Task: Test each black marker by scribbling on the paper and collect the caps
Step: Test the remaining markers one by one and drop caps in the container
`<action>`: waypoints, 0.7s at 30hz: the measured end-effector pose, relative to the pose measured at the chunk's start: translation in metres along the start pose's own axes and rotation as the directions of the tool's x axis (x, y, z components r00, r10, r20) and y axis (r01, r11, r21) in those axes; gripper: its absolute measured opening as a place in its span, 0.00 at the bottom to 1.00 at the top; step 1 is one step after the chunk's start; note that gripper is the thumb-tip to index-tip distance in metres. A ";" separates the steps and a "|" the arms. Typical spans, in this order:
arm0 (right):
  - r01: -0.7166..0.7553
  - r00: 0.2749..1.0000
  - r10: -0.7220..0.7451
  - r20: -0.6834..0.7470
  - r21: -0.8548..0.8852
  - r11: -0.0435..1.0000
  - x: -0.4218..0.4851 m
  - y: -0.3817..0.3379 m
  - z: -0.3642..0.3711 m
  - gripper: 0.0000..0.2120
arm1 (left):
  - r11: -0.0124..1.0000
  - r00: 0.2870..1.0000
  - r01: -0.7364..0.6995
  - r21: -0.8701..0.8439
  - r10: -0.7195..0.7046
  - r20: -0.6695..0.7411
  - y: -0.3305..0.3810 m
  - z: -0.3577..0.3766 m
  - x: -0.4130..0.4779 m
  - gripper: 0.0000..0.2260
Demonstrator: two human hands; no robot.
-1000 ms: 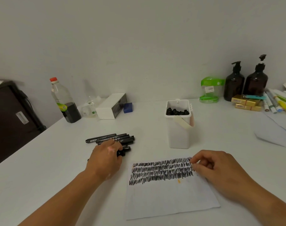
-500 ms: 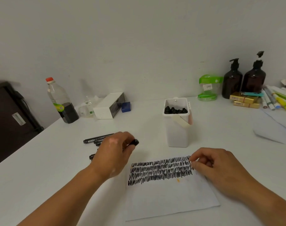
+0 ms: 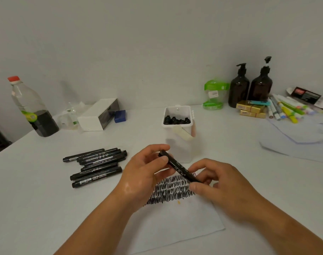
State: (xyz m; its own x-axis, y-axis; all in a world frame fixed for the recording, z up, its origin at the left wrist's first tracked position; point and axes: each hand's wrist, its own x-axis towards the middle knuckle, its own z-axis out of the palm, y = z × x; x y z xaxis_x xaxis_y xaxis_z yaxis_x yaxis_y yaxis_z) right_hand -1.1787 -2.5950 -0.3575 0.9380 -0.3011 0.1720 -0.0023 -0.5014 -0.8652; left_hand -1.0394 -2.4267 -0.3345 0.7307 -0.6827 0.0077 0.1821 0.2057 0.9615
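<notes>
Left hand point(image 3: 144, 173) and right hand point(image 3: 219, 183), fingers clamped on opposite ends of one black marker point(image 3: 179, 167), above the scribbled paper point(image 3: 175, 216).

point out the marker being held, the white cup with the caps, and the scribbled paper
black marker point(image 3: 179, 167), head view, middle of the barrel between both hands
white cup point(image 3: 179, 148), head view, front wall below the rim
paper point(image 3: 175, 223), head view, blank area below the scribbles
</notes>
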 end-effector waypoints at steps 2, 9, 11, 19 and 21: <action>-0.018 0.997 0.018 -0.070 -0.004 1.000 0.001 0.000 -0.003 0.11 | 1.000 1.000 -0.012 0.016 0.012 -0.003 -0.005 -0.004 -0.001 0.11; 0.005 0.976 0.048 -0.212 0.243 0.970 0.000 -0.005 -0.004 0.06 | 0.577 0.959 -0.284 0.766 0.179 0.221 -0.012 -0.009 -0.019 0.12; 0.001 0.981 0.058 -0.188 0.297 0.955 -0.001 -0.009 0.002 0.05 | 0.450 0.910 -0.415 0.791 0.211 0.357 -0.014 -0.003 -0.021 0.11; -0.068 0.994 0.095 -0.052 0.387 0.920 -0.002 -0.014 0.017 0.10 | 0.388 0.873 -0.485 0.784 0.169 0.457 -0.022 0.010 -0.024 0.16; -0.075 0.994 0.099 -0.038 0.406 0.911 -0.002 -0.014 0.016 0.11 | 0.364 0.866 -0.500 0.786 0.190 0.463 -0.022 0.010 -0.025 0.15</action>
State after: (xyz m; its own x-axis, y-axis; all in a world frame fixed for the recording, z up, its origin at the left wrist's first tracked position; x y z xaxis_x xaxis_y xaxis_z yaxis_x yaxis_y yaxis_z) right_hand -1.1751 -2.5741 -0.3530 0.9194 -0.3796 0.1029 0.0680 -0.1043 -0.9922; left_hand -1.0681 -2.4209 -0.3531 0.3629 -0.8765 0.3163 -0.8159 -0.1348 0.5623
